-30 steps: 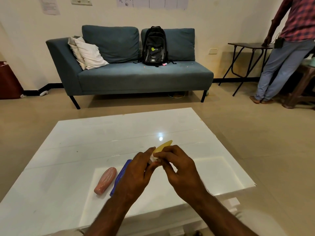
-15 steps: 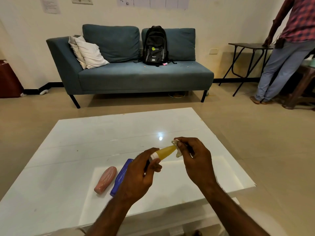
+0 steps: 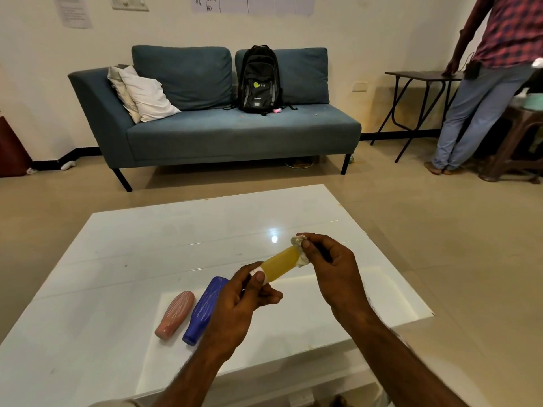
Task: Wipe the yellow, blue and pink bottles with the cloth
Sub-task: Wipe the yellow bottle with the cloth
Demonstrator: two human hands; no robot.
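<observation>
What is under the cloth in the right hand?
The far end of the yellow bottle: the cloth, pinched by the right hand, wraps it and hides that tip. The left hand grips the white-capped near end.

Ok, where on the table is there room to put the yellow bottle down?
The far half of the table, from the yellow bottle to the edge nearest the sofa, is bare. So is the stretch left of the pink bottle. Crowded: the near middle, where the blue bottle lies beside the pink one, partly hidden by the left hand.
</observation>
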